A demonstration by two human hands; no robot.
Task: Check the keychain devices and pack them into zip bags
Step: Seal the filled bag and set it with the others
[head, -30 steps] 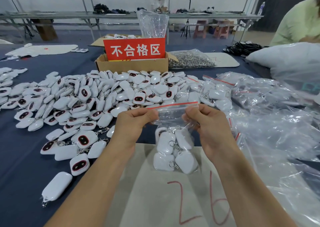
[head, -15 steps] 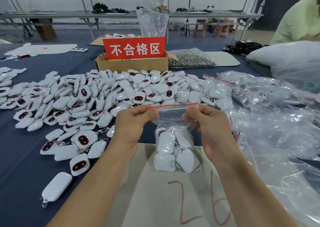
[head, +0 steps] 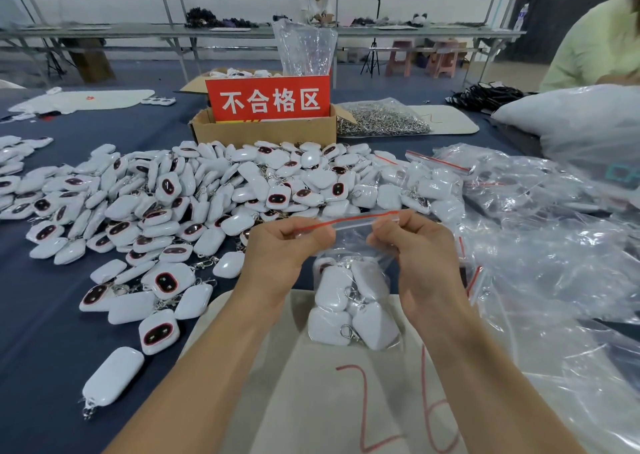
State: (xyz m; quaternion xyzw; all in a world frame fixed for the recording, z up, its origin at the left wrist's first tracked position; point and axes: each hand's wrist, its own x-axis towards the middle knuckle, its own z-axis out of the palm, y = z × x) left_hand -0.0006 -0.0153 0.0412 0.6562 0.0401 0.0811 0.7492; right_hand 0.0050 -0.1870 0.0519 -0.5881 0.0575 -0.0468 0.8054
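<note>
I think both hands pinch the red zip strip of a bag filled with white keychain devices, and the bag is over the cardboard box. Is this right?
Not quite. In the head view the left hand and right hand do pinch the red zip strip of the filled zip bag, but it is over the beige mat marked 26, not the cardboard box.

Left hand [head: 278,254] and right hand [head: 420,258] side by side, each in a pinch on the zip bag [head: 353,299].

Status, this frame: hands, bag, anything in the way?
Left hand and right hand pinch zip bag at its top strip. Keychain devices inside; seal unclear. Nothing obstructing.
</note>
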